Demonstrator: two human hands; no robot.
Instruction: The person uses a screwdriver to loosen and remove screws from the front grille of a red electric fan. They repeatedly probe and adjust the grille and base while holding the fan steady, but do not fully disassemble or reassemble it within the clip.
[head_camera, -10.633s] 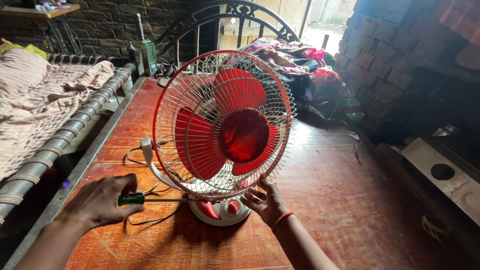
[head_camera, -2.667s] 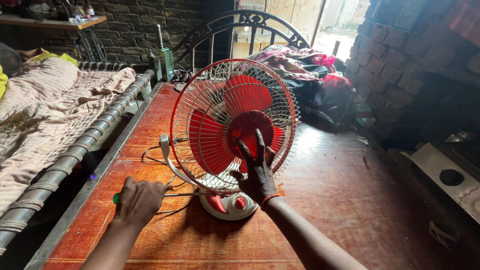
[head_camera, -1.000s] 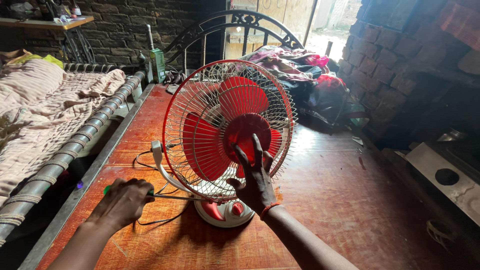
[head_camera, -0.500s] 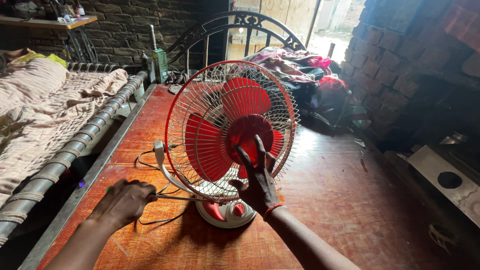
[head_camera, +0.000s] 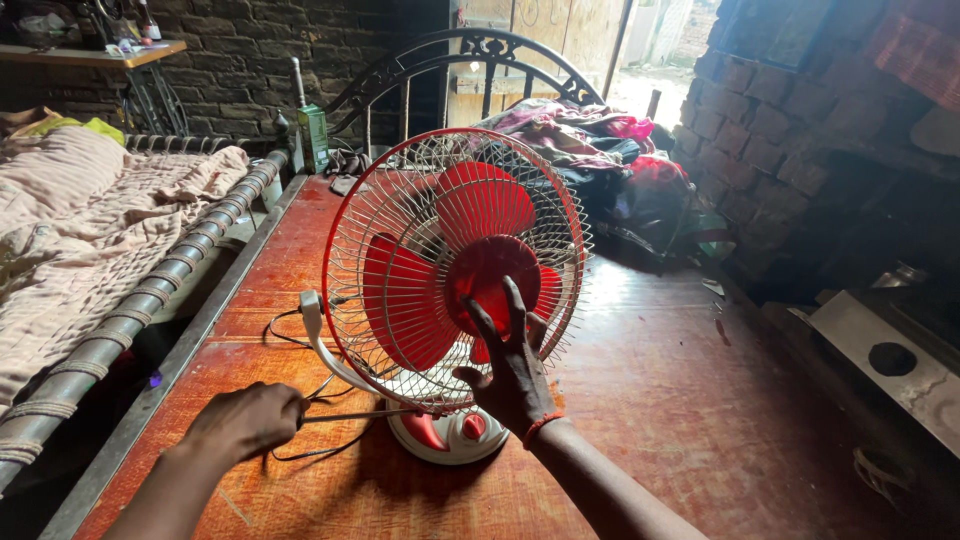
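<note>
A red table fan (head_camera: 455, 270) with a wire grille and red blades stands on a white and red base (head_camera: 445, 437) on the wooden surface. My right hand (head_camera: 510, 365) presses flat, fingers spread, against the lower front of the grille. My left hand (head_camera: 243, 422) is closed around a screwdriver (head_camera: 355, 415). Its metal shaft points right, toward the bottom of the grille above the base. The handle is hidden inside my fist.
The fan's white cord (head_camera: 310, 325) lies coiled left of the base. A cot (head_camera: 110, 250) with a beige blanket runs along the left. A green bottle (head_camera: 312, 135), a metal bed frame (head_camera: 470, 60) and piled clothes (head_camera: 590, 140) sit behind. Brick wall on the right.
My left hand has closed on the screwdriver and pushed its shaft toward the grille's lower edge. My right hand stays pressed on the grille. The view has shifted slightly.
</note>
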